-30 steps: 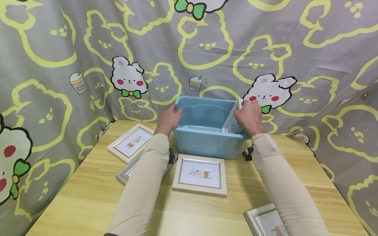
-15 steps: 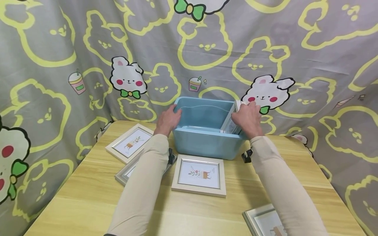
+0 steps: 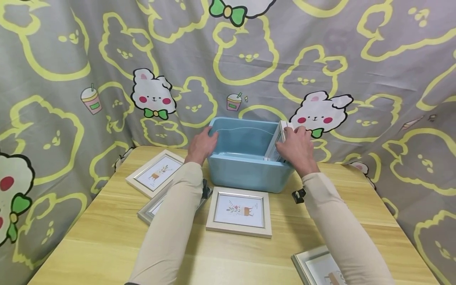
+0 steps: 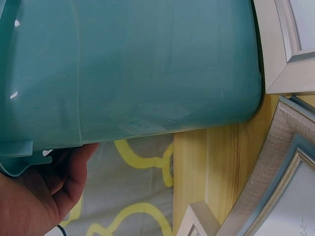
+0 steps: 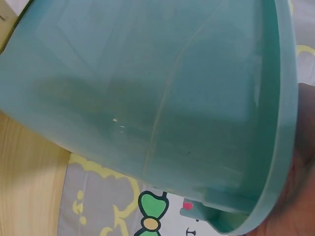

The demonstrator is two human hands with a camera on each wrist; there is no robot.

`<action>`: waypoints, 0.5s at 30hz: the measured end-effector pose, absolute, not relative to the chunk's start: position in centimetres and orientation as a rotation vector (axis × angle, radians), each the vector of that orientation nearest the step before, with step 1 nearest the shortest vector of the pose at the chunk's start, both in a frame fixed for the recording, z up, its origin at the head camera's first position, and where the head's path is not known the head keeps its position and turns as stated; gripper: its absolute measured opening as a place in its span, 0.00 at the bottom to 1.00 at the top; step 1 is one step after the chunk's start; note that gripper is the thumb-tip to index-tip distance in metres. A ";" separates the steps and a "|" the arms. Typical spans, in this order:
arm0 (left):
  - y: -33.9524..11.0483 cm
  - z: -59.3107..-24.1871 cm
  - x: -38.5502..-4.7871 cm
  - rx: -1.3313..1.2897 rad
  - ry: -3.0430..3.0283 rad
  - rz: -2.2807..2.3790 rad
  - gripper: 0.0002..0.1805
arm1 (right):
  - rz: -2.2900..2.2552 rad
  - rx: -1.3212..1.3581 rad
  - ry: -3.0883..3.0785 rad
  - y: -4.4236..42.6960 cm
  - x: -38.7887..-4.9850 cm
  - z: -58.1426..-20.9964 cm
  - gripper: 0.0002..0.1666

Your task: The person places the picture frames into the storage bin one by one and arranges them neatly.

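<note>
A light-blue plastic bin (image 3: 249,174) stands on the table toward the back. My left hand (image 3: 201,146) grips its left rim; in the left wrist view, the left hand's curled fingers (image 4: 74,182) lie under the rim's lip. Inside the bin's right end, white-edged picture frames (image 3: 275,142) stand on edge, leaning toward the right wall; I cannot tell how many. My right hand (image 3: 297,148) holds them near the top, thumb on the inner side. In the right wrist view, the bin's wall hides most of the right hand (image 5: 302,162).
A cream picture frame (image 3: 238,211) lies before the bin. At left lie another cream frame (image 3: 154,172) and a grey frame (image 3: 154,204), partly under my left sleeve. More frames (image 3: 320,265) lie at the front right under my right arm. A patterned curtain (image 3: 199,51) hangs behind the table.
My right hand and the upright picture frames have shifted slightly left within the bin. My left hand stays on the left rim, and the frames on the table lie as before.
</note>
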State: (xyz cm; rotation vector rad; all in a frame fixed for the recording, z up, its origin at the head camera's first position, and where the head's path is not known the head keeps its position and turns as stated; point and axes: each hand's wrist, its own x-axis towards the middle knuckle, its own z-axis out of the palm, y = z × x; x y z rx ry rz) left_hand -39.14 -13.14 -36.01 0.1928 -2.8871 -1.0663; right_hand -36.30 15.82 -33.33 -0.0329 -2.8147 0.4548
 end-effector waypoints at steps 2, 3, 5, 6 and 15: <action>-13.2 -36.0 -39.1 0.193 -2.886 -1.067 0.34 | 0.461 -0.045 -2.812 15.8 -36.1 -33.4 0.38; -13.2 -36.0 -39.1 0.191 -2.887 -1.068 0.34 | 0.465 -0.050 -2.809 15.8 -36.0 -33.4 0.38; -13.2 -36.0 -39.0 0.191 -2.887 -1.072 0.34 | 0.471 -0.056 -2.797 15.8 -35.8 -33.4 0.38; -13.2 -35.9 -39.0 0.191 -2.887 -1.073 0.34 | 0.472 -0.056 -2.793 15.8 -35.7 -33.4 0.38; -13.2 -35.8 -38.9 0.181 -2.892 -1.075 0.34 | 0.476 -0.038 -2.784 16.1 -34.6 -33.2 0.41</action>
